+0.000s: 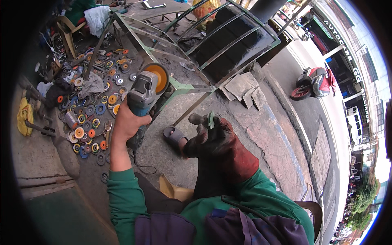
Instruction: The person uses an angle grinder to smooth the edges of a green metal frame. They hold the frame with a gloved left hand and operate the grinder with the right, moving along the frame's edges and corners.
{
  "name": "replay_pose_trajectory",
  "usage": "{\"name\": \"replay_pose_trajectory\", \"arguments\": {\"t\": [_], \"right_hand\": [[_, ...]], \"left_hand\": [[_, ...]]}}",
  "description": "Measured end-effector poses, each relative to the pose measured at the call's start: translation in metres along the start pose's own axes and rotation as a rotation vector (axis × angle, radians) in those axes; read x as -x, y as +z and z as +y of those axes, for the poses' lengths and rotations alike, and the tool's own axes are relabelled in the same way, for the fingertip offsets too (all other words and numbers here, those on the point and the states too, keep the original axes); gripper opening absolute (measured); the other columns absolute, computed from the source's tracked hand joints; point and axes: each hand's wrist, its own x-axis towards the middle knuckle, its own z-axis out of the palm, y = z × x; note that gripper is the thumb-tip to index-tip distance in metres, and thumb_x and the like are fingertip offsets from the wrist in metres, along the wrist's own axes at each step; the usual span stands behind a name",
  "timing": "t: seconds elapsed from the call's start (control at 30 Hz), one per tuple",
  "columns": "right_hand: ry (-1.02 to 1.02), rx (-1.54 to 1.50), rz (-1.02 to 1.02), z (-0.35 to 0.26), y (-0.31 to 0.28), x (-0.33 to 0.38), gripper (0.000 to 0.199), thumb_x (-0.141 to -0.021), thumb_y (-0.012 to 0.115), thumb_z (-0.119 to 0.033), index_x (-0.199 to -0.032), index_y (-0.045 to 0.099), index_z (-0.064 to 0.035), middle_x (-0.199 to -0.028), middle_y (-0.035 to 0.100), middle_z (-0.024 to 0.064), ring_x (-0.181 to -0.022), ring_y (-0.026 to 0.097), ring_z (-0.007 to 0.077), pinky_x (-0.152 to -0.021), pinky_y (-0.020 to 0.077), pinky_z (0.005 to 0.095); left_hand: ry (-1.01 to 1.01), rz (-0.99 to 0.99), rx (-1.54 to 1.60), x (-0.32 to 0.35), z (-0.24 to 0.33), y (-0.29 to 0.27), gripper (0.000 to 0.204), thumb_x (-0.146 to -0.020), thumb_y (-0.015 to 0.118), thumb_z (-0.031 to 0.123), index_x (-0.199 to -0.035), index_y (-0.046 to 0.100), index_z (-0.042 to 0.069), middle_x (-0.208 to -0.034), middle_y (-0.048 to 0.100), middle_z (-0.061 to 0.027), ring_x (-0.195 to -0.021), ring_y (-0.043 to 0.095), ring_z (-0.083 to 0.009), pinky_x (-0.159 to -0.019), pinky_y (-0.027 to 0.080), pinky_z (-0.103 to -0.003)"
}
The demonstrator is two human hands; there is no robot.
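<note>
My left hand (pixel 128 121), bare, is wrapped round the body of an angle grinder (pixel 143 92). The grinder's orange disc (pixel 159 76) points up and stands beside the corner of a green metal frame (pixel 192 88). I cannot tell if the disc touches the frame or turns. My right hand (pixel 214 136) wears a worn dark and red glove and hovers over my knee, its fingers curled. A small pale green scrap (pixel 211 120) shows at the fingertips; whether it is gripped or part of the glove is unclear.
Several used grinding discs (pixel 87 118) litter the ground at left, with rags (pixel 92 84) among them. A black panel (pixel 228 43) stands behind the frame. Flat sheets (pixel 243 89) lie at its right. A motorcycle (pixel 316 83) is parked by the road.
</note>
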Motion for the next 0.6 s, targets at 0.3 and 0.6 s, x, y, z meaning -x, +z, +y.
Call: {"name": "replay_pose_trajectory", "arguments": {"t": [0.3, 0.6], "right_hand": [[-0.200, 0.255, 0.031, -0.012, 0.015, 0.015, 0.026, -0.102, 0.058, -0.014, -0.123, 0.066, -0.0006, -0.112, 0.073, 0.0097, -0.092, 0.073, 0.0144, -0.079, 0.0589, 0.0214], [0.279, -0.533, -0.269, -0.015, -0.011, -0.010, 0.036, -0.111, 0.059, -0.019, -0.141, 0.058, 0.0007, -0.120, 0.077, 0.0101, -0.105, 0.073, 0.0196, -0.087, 0.0609, 0.0320]], "left_hand": [[0.010, 0.118, -0.104, 0.004, 0.012, 0.004, 0.060, -0.066, 0.083, 0.013, -0.122, 0.064, -0.001, -0.107, 0.075, -0.0173, -0.098, 0.073, -0.0272, -0.093, 0.056, -0.038], [0.014, 0.110, -0.118, 0.005, 0.014, 0.004, 0.059, -0.067, 0.081, 0.011, -0.121, 0.063, 0.000, -0.106, 0.074, -0.0160, -0.098, 0.072, -0.0275, -0.091, 0.056, -0.039]]}}
